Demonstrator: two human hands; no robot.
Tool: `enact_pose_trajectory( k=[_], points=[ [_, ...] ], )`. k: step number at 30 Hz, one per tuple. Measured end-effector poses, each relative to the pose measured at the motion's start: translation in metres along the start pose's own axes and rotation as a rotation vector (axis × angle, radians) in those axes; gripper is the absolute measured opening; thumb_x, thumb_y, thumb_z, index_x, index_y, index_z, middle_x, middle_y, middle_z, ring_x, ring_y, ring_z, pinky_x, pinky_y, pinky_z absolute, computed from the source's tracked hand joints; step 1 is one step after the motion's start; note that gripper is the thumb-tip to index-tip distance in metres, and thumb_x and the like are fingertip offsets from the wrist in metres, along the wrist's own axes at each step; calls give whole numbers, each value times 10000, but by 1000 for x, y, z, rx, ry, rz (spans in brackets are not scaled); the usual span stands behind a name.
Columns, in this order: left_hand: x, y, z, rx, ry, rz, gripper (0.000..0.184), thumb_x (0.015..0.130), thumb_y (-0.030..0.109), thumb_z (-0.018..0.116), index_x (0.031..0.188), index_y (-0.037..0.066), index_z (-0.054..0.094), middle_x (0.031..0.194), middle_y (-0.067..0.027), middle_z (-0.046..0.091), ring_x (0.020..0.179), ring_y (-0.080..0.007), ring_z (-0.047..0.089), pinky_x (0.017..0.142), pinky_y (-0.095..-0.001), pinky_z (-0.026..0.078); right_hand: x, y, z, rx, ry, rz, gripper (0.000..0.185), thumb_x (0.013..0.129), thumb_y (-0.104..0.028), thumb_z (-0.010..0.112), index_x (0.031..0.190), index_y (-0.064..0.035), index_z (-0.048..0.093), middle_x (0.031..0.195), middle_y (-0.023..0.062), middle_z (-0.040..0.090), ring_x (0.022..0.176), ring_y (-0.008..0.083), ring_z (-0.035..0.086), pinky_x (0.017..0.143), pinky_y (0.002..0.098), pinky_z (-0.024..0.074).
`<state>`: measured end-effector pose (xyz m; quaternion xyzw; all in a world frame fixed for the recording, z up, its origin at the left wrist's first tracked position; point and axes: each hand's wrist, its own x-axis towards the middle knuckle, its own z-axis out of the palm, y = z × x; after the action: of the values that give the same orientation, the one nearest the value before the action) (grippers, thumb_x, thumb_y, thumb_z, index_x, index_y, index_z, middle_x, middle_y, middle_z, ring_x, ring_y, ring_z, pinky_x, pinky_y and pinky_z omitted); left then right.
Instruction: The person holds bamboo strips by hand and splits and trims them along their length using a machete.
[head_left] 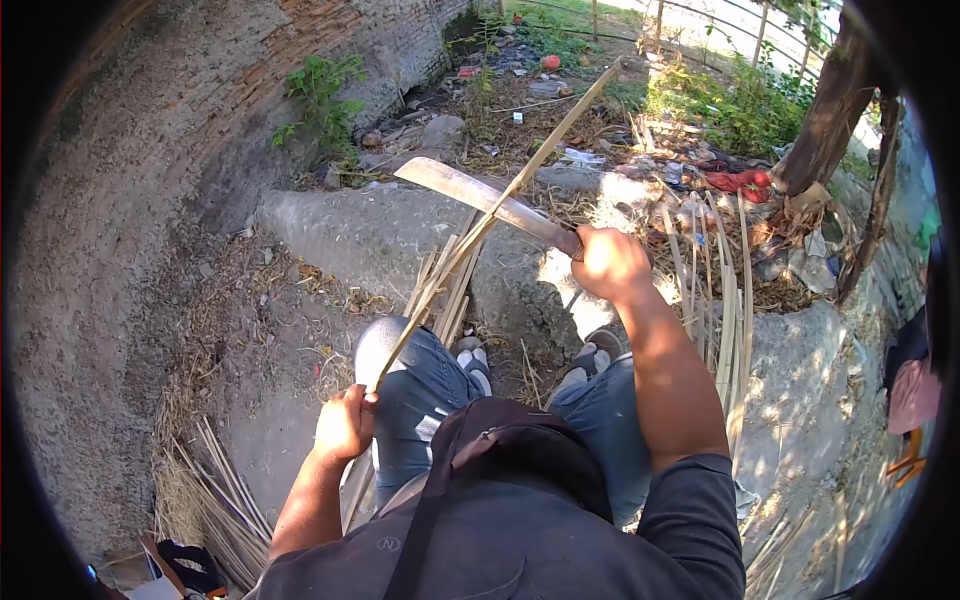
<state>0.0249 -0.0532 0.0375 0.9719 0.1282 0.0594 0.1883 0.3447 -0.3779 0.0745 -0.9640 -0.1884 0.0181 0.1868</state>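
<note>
My right hand [610,264] is closed around the handle of a machete [470,190], whose broad blade points to the upper left. Against the blade lies a long split bamboo strip [540,155], crossing it at an angle; whether the edge has cut into it I cannot tell. The strip's near end is pinched in my left hand [345,425], beside my left knee. From there it slants up and away to the right, its far end in the air. Below the crossing, more bamboo strips [455,300] lean near my left foot.
Long strips [735,320] lie in a bundle right of my right arm, and others [225,500] at lower left. A rough wall [110,250] rises on the left. Ahead are a stone ledge [350,235], litter, a red cloth [740,184] and a tree trunk [825,125].
</note>
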Motion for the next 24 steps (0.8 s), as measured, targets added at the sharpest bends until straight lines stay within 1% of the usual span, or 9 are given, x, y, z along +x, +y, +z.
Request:
enact_pose_trajectory(
  k=[2,6,8,11,12,15,17,20,24],
  points=[
    [0,1,0,-30,10,7,243,1017,200,528,909,-11,582,797,-280,642,771,-513,638,666,-525,501,0,-7,3,18,-34,-7,274,835,-230,636,1078,-125,706,1071,185,727,1038,394,692,913,511,551],
    [-2,1,0,-18,30,-9,230,1013,188,530,911,-11,582,798,-275,641,768,-513,635,658,-520,498,0,-14,5,84,-76,8,280,837,-226,637,1088,-118,700,1068,193,725,1045,396,692,914,504,549],
    [-4,1,-2,-4,37,-2,222,1010,183,533,912,-11,583,799,-274,641,770,-512,636,658,-519,499,2,-11,11,165,-75,-33,276,838,-221,638,1086,-117,698,1066,188,727,1044,394,693,915,502,547],
    [-7,-5,0,17,22,-11,216,1009,211,549,996,4,608,856,-282,671,791,-497,666,678,-545,524,5,-3,19,221,-130,-70,278,840,-218,644,1096,-119,690,1058,188,729,1039,391,696,916,501,546],
    [-7,-5,1,17,22,-11,210,1008,207,550,996,5,608,856,-281,671,791,-497,666,678,-544,524,5,-2,19,227,-156,-79,281,841,-219,647,1101,-120,686,1055,190,729,1036,389,697,917,501,546],
    [-7,-5,3,9,32,-6,197,1005,196,554,991,7,605,855,-276,672,790,-496,668,680,-543,526,-7,-16,7,80,-22,-36,286,848,-230,652,1107,-110,672,1047,201,729,1030,389,700,918,503,546],
    [-7,-4,5,-1,44,-1,194,1004,194,555,986,7,604,853,-272,672,786,-496,667,681,-541,527,-8,-22,4,71,-33,-7,289,849,-234,654,1103,-97,664,1033,207,728,1026,391,700,918,506,545],
    [-7,2,4,-12,84,19,184,1002,152,548,903,1,582,759,-263,639,752,-499,647,652,-508,509,-6,-21,7,105,-63,-13,285,852,-238,654,1090,-81,657,1024,207,729,1023,392,701,917,508,547],
    [-9,-2,3,-7,42,-13,219,1008,213,552,979,0,599,845,-270,669,790,-495,667,681,-537,527,-3,-25,9,185,-164,6,288,851,-244,664,1084,-74,656,1024,209,728,1022,393,700,919,508,553]
  ],
)
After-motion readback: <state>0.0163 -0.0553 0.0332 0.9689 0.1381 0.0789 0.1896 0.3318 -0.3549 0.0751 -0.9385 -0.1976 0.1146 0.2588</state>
